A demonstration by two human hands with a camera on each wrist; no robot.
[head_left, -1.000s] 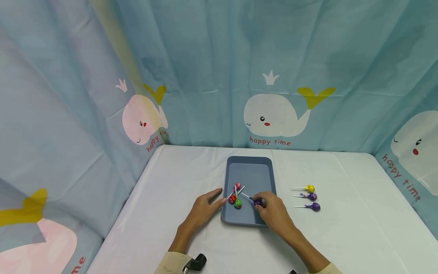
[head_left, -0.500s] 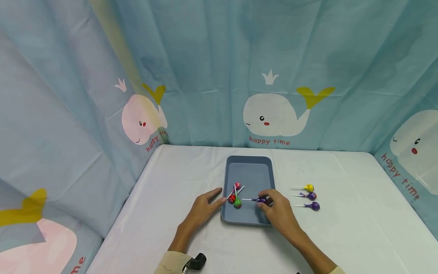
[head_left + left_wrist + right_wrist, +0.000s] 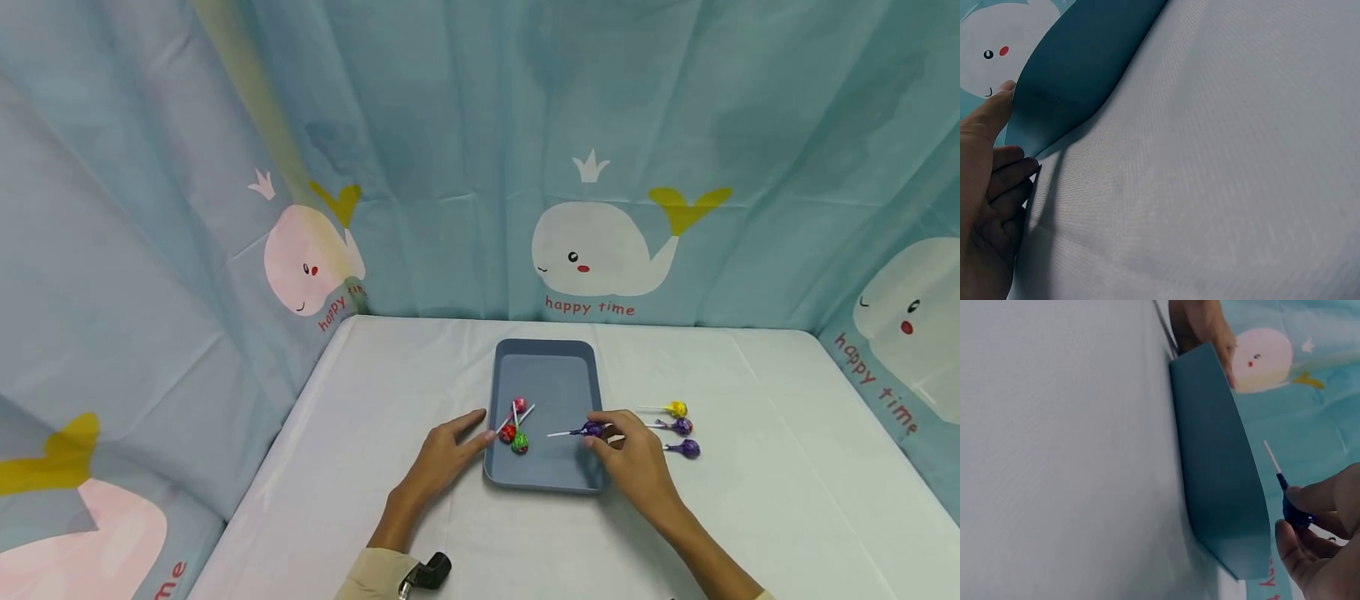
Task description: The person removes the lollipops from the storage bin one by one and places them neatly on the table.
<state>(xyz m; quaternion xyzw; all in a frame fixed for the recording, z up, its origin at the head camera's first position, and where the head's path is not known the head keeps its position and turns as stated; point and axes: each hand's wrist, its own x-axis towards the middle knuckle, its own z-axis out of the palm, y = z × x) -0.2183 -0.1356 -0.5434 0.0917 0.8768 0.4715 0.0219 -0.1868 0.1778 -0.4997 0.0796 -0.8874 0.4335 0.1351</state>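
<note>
The right hand (image 3: 635,455) pinches a purple-wrapped round lollipop (image 3: 592,428) above the blue-grey rectangular tray (image 3: 551,462); the left hand (image 3: 442,455), fingers relaxed, touches the tray's rim.

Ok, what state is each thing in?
Left hand: touching tray
Right hand: pinching held lollipop
Held lollipop: purple, raised, stick leftward
Tray: on table, holding three lollipops
Pink lollipop: in tray
Red lollipop: in tray
Green lollipop: in tray
Yellow lollipop: lying on table
Farther purple lollipop: lying on table
Nearer purple lollipop: on table, stick partly hidden
</note>
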